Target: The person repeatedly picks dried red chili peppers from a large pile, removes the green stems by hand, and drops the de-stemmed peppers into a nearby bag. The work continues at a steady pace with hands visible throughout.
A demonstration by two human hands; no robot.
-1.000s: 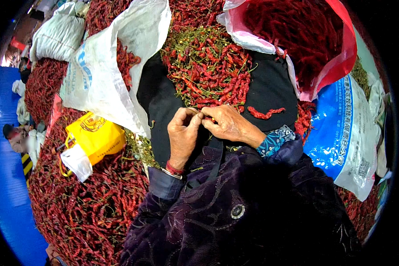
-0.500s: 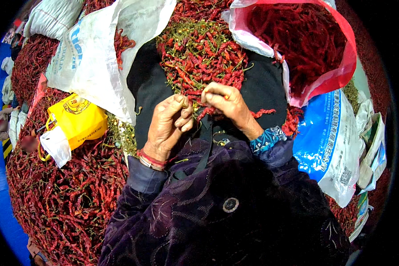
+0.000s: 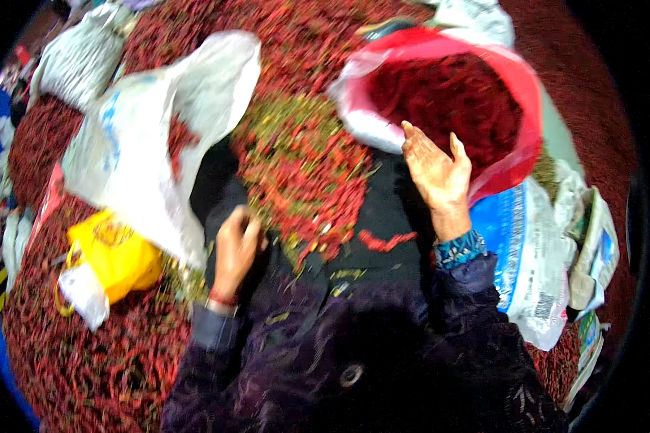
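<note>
The right hand is spread, palm up, by the near-left rim of the red-lined sack. The left hand is curled; its contents cannot be determined. Red chillies lie heaped centrally on black cloth.

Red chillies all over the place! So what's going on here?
A person is handling red chillies with bare hands. The right hand is open, fingers spread, at the near edge of a red-lined sack holding dark red chillies. The left hand is curled beside a heap of chillies and green stems; blur hides whether it holds anything. One loose chilli lies apart on the black cloth to the heap's right.
</note>
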